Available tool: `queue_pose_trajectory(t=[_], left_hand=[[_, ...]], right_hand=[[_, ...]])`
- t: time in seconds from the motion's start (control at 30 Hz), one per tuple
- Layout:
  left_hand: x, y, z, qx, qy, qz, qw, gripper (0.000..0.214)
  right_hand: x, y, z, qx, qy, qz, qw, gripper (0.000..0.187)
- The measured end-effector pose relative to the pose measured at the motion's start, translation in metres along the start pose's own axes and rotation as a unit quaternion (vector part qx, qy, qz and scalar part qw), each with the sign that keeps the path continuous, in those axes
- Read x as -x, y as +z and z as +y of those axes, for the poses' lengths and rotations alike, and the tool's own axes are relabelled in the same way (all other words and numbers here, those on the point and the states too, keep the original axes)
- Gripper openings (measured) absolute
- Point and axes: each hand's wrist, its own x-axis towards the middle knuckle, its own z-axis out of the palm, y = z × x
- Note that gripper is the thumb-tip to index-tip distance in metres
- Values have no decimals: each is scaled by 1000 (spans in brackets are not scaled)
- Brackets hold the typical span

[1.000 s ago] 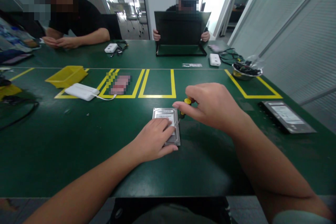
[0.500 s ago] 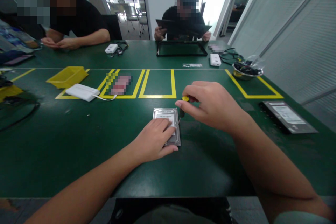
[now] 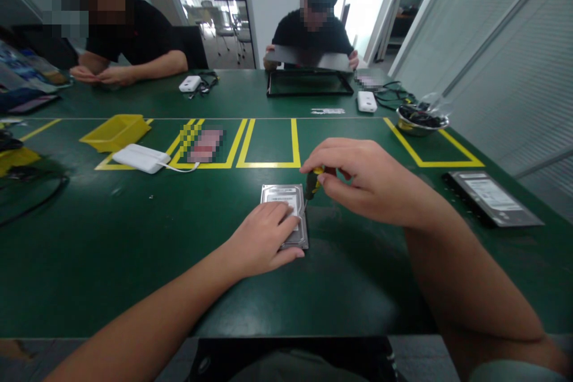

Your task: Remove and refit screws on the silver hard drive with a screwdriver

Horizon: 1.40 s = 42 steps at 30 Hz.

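Observation:
A silver hard drive with a white label lies flat on the green table in front of me. My left hand rests on it with fingers spread flat over the label and the thumb by its near edge; the palm hides part of the drive. Between the thumb and fingers of my right hand is a small screwdriver with a black and yellow handle. It tilts down, its thin shaft reaching the drive's right edge. The exact tip is too small to make out.
A larger hard drive lies at the right, near a metal bowl of dark parts. A yellow bin and a white power bank with a cable stand left. Across the table, one person holds a dark panel above a black frame.
My right hand's fingers have turned around the screwdriver handle, now showing more of its side. The left hand and drive stay still. The person opposite has lowered and tilted the panel.

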Motion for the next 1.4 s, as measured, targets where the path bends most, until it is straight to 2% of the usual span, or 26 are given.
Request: queue_pose_trajectory(t=[0.3, 0.5, 0.67, 0.9, 1.2, 1.4], left_hand=[[0, 1, 0, 1, -1, 3, 1000, 53], [0, 0, 0, -3, 0, -6, 1000, 54], [0, 0, 0, 1, 1, -5, 1000, 52], [0, 1, 0, -5, 2, -3, 1000, 52], [0, 0, 0, -4, -3, -13, 1000, 53], [0, -1, 0, -3, -1, -13, 1000, 53]], right_hand=[[1, 3, 1, -2, 6, 24, 1000, 25], [-2, 2, -1, -6, 12, 13, 1000, 15], [-1, 0, 1, 4, 21, 15, 1000, 18], [1, -3, 0, -31, 43, 11, 999, 25], [3, -8, 4, -30, -2, -21, 999, 34], [3, -12, 4, -11, -6, -31, 999, 32]])
